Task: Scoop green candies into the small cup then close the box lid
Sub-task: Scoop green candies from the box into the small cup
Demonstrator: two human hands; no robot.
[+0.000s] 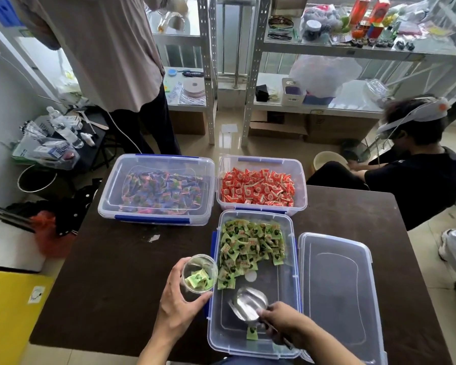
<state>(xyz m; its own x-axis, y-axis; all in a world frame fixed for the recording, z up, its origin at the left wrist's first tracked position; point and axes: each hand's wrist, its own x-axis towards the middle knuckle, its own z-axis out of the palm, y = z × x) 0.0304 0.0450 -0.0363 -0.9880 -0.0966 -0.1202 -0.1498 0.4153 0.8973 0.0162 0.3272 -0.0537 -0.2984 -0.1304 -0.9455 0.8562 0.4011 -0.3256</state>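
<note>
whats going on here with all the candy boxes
A person is moving green candies from an open box into a small clear cup. The left hand holds the cup, with a few candies inside. The right hand holds an empty metal scoop in the box. The lid lies beside it.
</note>
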